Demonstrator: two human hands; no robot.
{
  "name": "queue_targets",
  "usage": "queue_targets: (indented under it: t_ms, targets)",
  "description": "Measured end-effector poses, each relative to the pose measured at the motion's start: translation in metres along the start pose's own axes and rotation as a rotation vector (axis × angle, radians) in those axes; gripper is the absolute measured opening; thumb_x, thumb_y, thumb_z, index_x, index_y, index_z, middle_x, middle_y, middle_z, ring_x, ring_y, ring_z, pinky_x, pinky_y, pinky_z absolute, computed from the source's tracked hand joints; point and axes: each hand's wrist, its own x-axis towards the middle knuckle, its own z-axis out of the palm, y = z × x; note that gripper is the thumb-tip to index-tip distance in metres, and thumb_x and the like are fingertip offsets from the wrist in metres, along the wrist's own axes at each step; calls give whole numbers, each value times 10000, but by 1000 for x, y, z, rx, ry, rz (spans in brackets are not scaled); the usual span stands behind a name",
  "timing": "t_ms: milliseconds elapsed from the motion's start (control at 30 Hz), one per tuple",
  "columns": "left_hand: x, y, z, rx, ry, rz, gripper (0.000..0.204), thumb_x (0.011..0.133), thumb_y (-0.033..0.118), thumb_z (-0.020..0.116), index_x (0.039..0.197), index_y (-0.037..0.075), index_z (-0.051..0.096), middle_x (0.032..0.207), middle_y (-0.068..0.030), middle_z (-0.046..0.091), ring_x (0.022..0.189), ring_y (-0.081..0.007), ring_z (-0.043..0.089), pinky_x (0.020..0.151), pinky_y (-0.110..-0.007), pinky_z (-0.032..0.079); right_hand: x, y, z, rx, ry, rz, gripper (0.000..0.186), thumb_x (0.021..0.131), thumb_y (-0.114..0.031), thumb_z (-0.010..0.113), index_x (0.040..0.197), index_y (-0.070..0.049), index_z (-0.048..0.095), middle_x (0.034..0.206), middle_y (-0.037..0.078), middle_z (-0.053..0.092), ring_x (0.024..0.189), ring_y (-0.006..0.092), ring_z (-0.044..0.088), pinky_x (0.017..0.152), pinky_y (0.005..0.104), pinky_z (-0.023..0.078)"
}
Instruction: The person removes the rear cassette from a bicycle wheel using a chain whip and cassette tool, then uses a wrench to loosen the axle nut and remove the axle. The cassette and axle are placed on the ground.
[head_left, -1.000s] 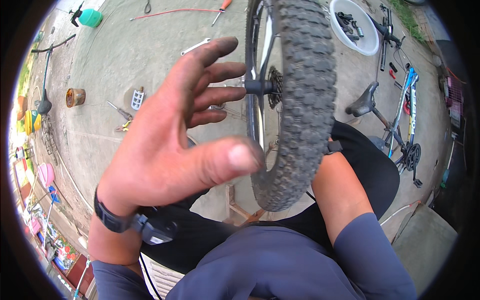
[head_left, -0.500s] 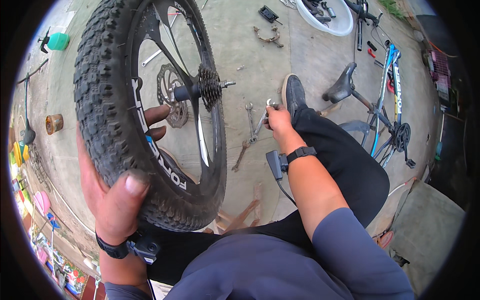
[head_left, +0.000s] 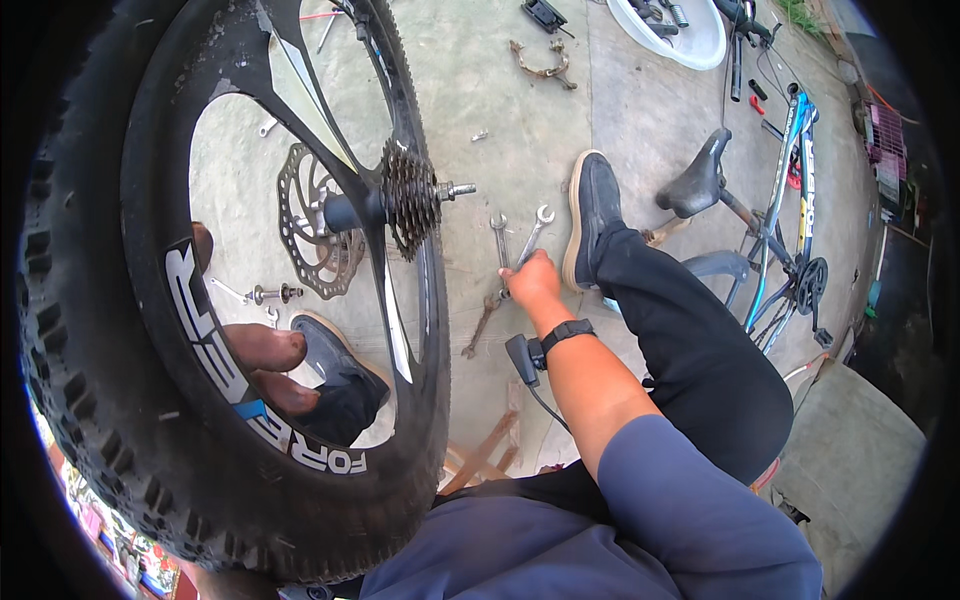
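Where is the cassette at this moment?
In the head view, the cassette is left of centre, mounted on the rear wheel, just right of the brake disc.

Left hand (head_left: 266,348) has a chunky knobby bike wheel (head_left: 140,350) by the rim, cassette (head_left: 408,200) facing right. Right hand (head_left: 535,283) is on a silver wrench (head_left: 535,236), with a rusty wrench (head_left: 484,326) just beside it.

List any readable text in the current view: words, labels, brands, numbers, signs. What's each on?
Wheel rim: large white block lettering with a blue patch, legible; wording not copied here.
Bike frame: smaller lettering along a tube, only partly clear; wording not copied here.
Wrenches by the right hand: any stamped marks are too small to read.
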Motion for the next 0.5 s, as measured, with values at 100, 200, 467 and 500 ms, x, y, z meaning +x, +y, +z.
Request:
queue_targets:
  t_ms: [100,200,467,500]
  targets:
    - [6,-6,-31,-31,-139,-424,897,846,495,759,1419,-70,363,1270,-227,621,1099,-249,659,942,-343,582,-1,-20,-4,14,-40,0,734,776,-373,888,1239,28,485,1220,237,671,1113,382,684,945,444,556]
    - [24,-28,-68,-136,-317,-781,729,894,435,720,1345,-64,439,1241,-211,647,1100,-241,664,974,-358,566,13,-22,-10,45,4,10,802,755,-353,909,1264,28,420,1215,256,665,1119,388,683,945,445,559]
    - [51,-61,-123,-464,-470,-1417,348,1020,274,615,1149,-49,641,1165,-167,717,1102,-221,677,1059,-398,524,7,-32,-1,88,80,81,870,702,-344,946,1278,-2,392,1222,251,655,1152,388,664,964,449,551]
    - [54,-66,-124,-482,-479,-1447,320,1035,253,602,1124,-47,666,1156,-161,726,1102,-219,679,1070,-403,519,7,-33,0,90,82,75,844,713,-337,936,1276,-3,404,1228,245,653,1156,388,660,967,452,549]
